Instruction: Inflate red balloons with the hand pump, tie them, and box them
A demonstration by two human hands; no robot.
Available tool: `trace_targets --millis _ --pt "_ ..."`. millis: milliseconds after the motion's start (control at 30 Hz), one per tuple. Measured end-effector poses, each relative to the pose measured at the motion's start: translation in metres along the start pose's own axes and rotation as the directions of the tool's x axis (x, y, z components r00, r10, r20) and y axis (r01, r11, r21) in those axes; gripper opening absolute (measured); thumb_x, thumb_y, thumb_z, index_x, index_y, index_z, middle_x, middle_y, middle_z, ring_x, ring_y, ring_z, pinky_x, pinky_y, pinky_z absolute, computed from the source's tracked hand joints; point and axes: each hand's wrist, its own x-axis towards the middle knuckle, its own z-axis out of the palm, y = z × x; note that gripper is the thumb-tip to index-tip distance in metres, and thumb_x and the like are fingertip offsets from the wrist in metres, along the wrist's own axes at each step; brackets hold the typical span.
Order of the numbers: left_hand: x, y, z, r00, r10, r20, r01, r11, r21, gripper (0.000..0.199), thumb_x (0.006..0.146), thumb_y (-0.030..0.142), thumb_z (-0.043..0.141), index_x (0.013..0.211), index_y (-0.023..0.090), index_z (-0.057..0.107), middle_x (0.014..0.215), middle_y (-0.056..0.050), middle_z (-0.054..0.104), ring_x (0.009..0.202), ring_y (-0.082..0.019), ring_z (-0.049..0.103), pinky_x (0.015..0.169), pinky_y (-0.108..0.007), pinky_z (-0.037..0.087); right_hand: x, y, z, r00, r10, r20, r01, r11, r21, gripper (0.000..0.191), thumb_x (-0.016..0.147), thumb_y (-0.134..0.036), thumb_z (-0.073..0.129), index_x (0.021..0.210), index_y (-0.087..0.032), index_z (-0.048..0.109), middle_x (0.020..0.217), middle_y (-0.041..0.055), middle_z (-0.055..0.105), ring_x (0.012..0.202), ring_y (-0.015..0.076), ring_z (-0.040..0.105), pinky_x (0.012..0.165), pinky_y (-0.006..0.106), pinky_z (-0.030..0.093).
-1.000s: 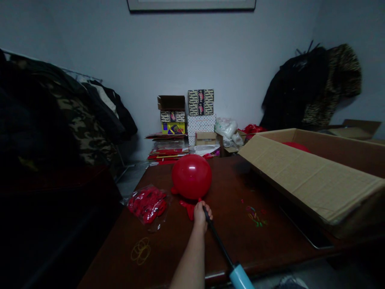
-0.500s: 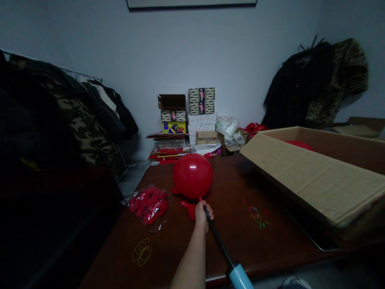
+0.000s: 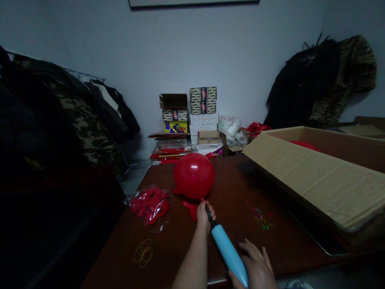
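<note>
A round, inflated red balloon [image 3: 194,176] sits over the brown table, its neck on the tip of a pump. My left hand [image 3: 205,213] is wrapped round the black nozzle end, just below the balloon. The blue pump barrel [image 3: 229,253] slants down to the right. At its lower end is my right hand [image 3: 255,265], fingers spread, with the thumb side against the barrel; whether it grips is hard to tell. Flat red balloons lie under and beside the inflated one.
On the table [image 3: 168,249] lie a plastic bag of red balloons [image 3: 150,204], yellow rubber bands [image 3: 143,253], small coloured bands [image 3: 262,220] and a dark flat device [image 3: 319,233]. An open cardboard box [image 3: 313,172] holding something red stands right. Stacked boxes [image 3: 203,100] stand behind.
The blue barrel has slid up toward my left hand, covering the black rod. My right hand has come into view at the barrel's lower end. The balloon looks nearly the same.
</note>
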Motion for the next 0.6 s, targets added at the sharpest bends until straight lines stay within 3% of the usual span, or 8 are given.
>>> trace_targets --millis 133,367,533,600 --pt "0.005 0.002 -0.002 1.0 -0.02 0.016 0.02 1.0 0.009 0.034 0.064 0.048 0.058 0.074 0.021 0.04 0.043 0.01 0.036 0.03 -0.006 0.03 0.032 -0.018 0.017 0.01 -0.005 0.002 1.0 0.011 0.02 -0.011 1.0 -0.002 0.039 0.073 -0.053 0.049 0.093 -0.025 0.066 0.126 0.0093 0.055 0.125 0.033 0.04 0.103 0.063 0.017" --pt "0.0 0.001 0.0 1.0 -0.002 0.019 0.002 1.0 0.026 0.029 0.066 0.043 0.054 0.068 0.023 0.035 0.045 0.009 0.038 0.03 -0.006 0.031 0.032 -0.017 0.017 -0.001 0.017 0.03 1.0 -0.015 -0.011 0.015 1.0 0.003 0.056 0.066 -0.062 0.056 0.102 -0.019 0.062 0.122 0.0147 0.057 0.123 0.038 0.041 0.1 0.066 0.021" --pt "-0.004 0.0 0.001 1.0 0.021 -0.005 -0.021 0.999 0.025 0.027 0.068 0.041 0.053 0.067 0.022 0.034 0.044 0.009 0.038 0.03 -0.006 0.031 0.031 -0.017 0.017 -0.011 0.014 0.033 0.997 0.01 -0.073 -0.017 0.996 -0.088 0.049 0.061 -0.042 0.065 0.102 -0.016 0.062 0.116 0.0132 0.061 0.119 0.037 0.046 0.101 0.062 0.026" --pt "-0.005 -0.001 0.001 1.0 0.023 -0.008 -0.023 1.0 0.019 0.027 0.068 0.041 0.054 0.067 0.022 0.034 0.044 0.009 0.038 0.03 -0.006 0.031 0.031 -0.017 0.016 -0.02 0.013 0.034 0.991 0.037 -0.126 -0.056 0.988 -0.144 0.033 0.065 -0.029 0.061 0.097 -0.017 0.064 0.113 0.0105 0.064 0.117 0.0342 0.049 0.101 0.06 0.028"
